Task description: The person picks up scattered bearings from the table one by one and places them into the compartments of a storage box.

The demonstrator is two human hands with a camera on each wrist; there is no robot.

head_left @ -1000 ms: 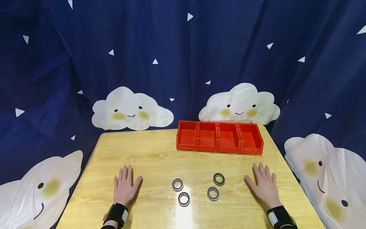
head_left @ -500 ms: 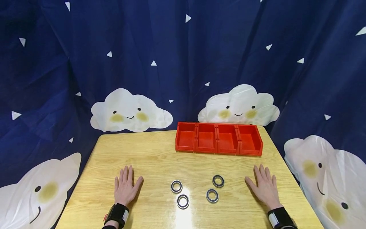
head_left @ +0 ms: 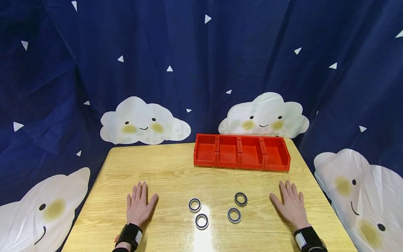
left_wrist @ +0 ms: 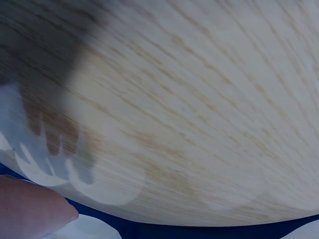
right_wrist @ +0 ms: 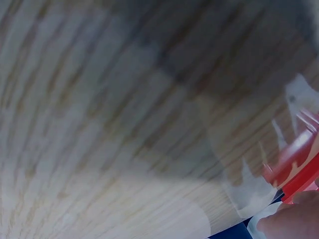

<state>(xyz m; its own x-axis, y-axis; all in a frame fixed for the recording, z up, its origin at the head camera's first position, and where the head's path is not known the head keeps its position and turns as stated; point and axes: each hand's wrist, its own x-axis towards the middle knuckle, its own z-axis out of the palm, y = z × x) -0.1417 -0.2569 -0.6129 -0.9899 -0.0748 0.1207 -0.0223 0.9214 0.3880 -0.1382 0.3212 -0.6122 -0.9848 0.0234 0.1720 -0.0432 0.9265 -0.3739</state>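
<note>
My left hand lies flat, palm down, on the wooden table, fingers straight. My right hand lies flat the same way at the right. Between them rest several dark metal rings: one at the left, one nearest me, one and one closer to the right hand. Neither hand touches a ring. The wrist views show blurred wood grain, with a bit of skin at the left wrist view's lower corner.
A red tray with several empty compartments stands at the table's back right. A dark blue curtain with white clouds hangs behind and around the table. Black wrist straps sit on both arms.
</note>
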